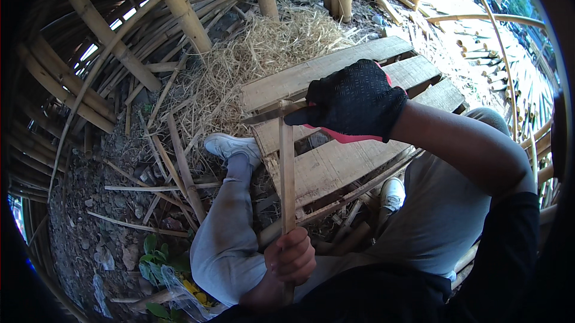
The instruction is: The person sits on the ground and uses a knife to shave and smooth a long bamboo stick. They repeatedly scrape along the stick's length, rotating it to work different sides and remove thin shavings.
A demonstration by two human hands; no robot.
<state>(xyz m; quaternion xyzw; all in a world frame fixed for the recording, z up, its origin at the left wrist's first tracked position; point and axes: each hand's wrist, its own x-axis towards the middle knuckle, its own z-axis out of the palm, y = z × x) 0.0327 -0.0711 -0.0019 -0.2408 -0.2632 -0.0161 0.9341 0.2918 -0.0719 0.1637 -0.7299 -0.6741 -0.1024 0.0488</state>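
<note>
1. Pale straw-like fibres [221,95] are lying heaped on the ground beyond the person's left shoe [230,145].
2. A knife [262,115] is pointing leftward, its blade crossing the upper end of a bamboo strip; whether the edge is biting in, one cannot tell.
3. The bamboo strip [287,173] is standing nearly upright between the person's legs, in front of the counter's near-left corner.
4. The bare left hand [291,256] is wrapping its grip fully round the strip's lower part.
5. The gloved right hand [357,102] is curling its grip tightly round the knife's handle, above the slatted wooden counter [344,167].
6. The step in hand is seemingly working the blade on the strip's top; the next move is probably calling for a firm lower grip, a controlled blade angle and a guarded right thumb.
</note>
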